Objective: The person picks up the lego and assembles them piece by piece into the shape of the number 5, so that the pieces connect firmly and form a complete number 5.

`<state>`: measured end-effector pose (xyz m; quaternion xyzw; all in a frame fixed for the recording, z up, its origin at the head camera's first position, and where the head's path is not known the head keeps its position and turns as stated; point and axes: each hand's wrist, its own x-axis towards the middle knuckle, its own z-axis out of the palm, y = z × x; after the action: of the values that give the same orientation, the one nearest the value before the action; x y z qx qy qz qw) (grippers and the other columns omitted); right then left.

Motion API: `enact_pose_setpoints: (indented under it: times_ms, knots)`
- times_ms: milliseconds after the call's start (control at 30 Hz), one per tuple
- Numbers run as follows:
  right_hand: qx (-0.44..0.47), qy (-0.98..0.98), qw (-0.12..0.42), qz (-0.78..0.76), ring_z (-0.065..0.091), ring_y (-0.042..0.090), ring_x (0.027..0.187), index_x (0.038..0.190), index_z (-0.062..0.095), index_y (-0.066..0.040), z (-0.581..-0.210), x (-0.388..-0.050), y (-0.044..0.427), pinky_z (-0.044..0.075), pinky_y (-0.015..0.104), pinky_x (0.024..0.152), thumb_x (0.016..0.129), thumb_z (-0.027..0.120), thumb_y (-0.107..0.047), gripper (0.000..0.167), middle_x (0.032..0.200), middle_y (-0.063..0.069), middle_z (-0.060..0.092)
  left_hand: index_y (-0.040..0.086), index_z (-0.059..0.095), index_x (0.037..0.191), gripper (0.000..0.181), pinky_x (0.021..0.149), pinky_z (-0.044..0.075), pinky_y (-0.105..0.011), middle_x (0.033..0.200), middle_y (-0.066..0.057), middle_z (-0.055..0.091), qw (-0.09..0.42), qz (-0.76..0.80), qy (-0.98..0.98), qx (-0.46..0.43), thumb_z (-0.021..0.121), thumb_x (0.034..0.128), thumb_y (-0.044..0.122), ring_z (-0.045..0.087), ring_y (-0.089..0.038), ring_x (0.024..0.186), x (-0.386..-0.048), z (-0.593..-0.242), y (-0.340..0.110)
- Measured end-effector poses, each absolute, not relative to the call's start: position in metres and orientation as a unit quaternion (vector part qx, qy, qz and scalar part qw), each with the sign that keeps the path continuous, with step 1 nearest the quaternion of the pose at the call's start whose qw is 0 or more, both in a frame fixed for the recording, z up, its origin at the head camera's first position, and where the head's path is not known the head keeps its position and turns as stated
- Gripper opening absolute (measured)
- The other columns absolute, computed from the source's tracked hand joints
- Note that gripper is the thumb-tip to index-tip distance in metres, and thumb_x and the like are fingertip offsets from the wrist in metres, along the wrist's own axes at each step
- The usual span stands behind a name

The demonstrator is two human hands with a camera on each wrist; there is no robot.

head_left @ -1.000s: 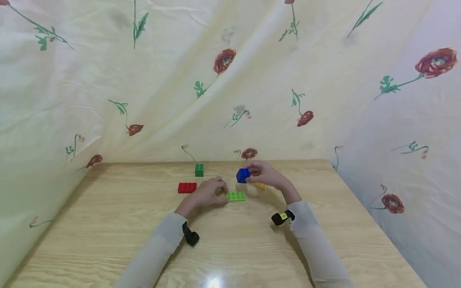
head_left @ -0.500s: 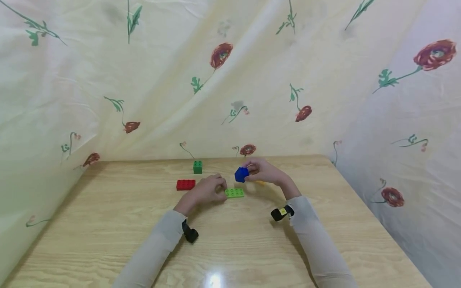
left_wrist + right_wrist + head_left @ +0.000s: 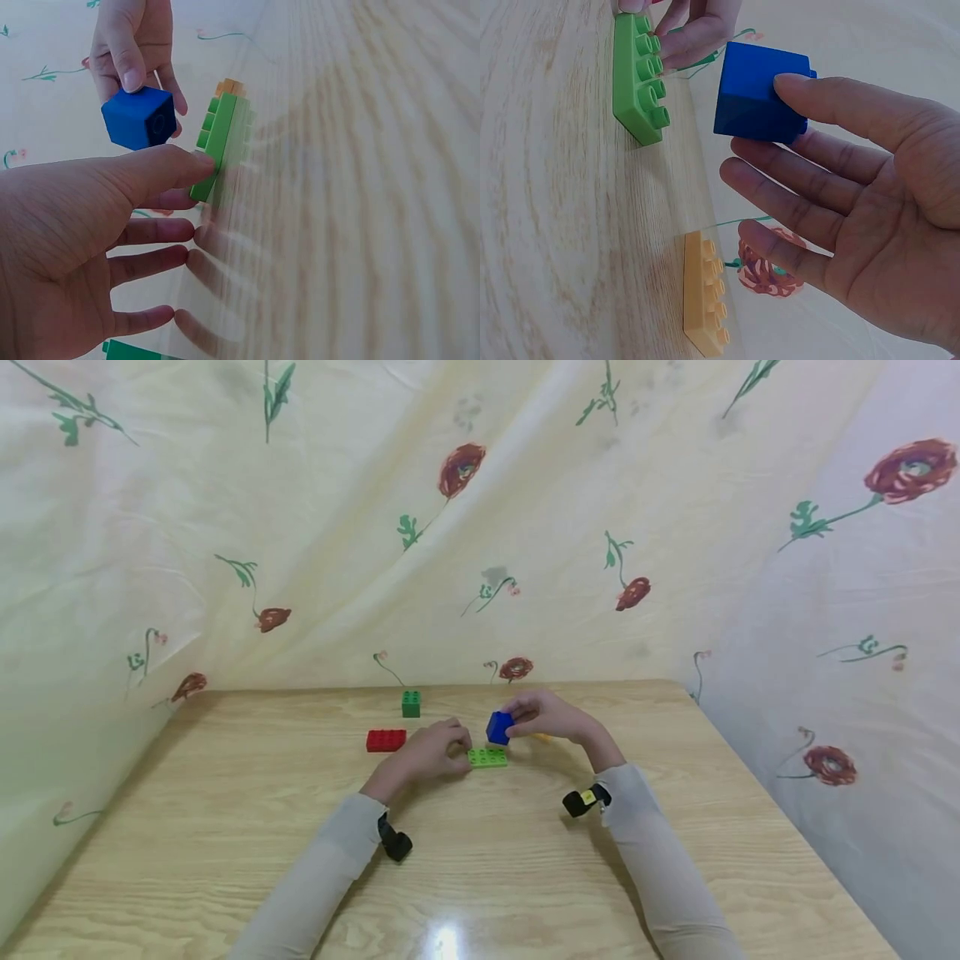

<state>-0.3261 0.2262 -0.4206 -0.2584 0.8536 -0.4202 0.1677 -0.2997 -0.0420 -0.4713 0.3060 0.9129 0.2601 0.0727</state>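
My right hand [image 3: 551, 717] pinches a blue toy building brick [image 3: 761, 91] between thumb and fingers, just above the table. Below and in front of it lies a flat light green brick [image 3: 488, 758], studs up. The thumb and forefinger of my left hand [image 3: 426, 754] grip the near-left end of that green brick; in the left wrist view the thumb [image 3: 176, 166] lies against it while the other fingers are spread, their tips near the tabletop. A gap separates the blue brick from the green one.
A red brick [image 3: 386, 741] lies left of the left hand, and a dark green brick [image 3: 411, 704] stands behind it. A yellow-orange brick [image 3: 703, 296] sits under the right hand. Patterned cloth [image 3: 337, 527] hangs behind the wooden table [image 3: 480, 868].
The blue brick has come slightly left and down toward the light green brick, turning a little in my right hand. My left hand keeps its place on the green brick. The head view has shifted slightly.
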Motion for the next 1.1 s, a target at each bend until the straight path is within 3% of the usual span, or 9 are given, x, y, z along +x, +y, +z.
enact_pose_setpoints:
  times_ms: [467, 767, 1100]
  knots:
    - [-0.272, 0.858, 0.166, -0.404, 0.070, 0.026, 0.110, 0.133, 0.064, 0.002, -0.4222, -0.3279, 0.2294, 0.056, 0.040, 0.097, 0.094, 0.074, -0.018, 0.045, 0.123, 0.018, 0.072, 0.017, 0.069, 0.111, 0.024, 0.100, 0.049, -0.040, 0.119, 0.001, 0.060, 0.081, 0.263, 0.916, 0.292, 0.077, 0.0919, 0.029, 0.057, -0.018, 0.106, -0.2963, -0.4682, -0.0408]
    - [-0.255, 0.865, 0.177, -0.393, 0.070, 0.024, 0.110, 0.132, 0.066, -0.003, -0.4276, -0.3274, 0.2287, 0.053, 0.045, 0.101, 0.095, 0.073, -0.021, 0.042, 0.120, 0.013, 0.074, 0.017, 0.069, 0.111, 0.024, 0.098, 0.050, -0.039, 0.117, 0.002, 0.060, 0.085, 0.269, 0.914, 0.293, 0.077, 0.0916, 0.028, 0.058, -0.017, 0.104, -0.2946, -0.4715, -0.0410]
    - [-0.260, 0.868, 0.176, -0.384, 0.070, 0.025, 0.110, 0.133, 0.065, 0.000, -0.4271, -0.3301, 0.2291, 0.052, 0.047, 0.101, 0.095, 0.074, -0.023, 0.045, 0.119, 0.014, 0.074, 0.018, 0.070, 0.111, 0.024, 0.097, 0.050, -0.038, 0.116, 0.002, 0.060, 0.075, 0.262, 0.914, 0.300, 0.077, 0.0919, 0.030, 0.058, -0.017, 0.102, -0.2980, -0.4716, -0.0411]
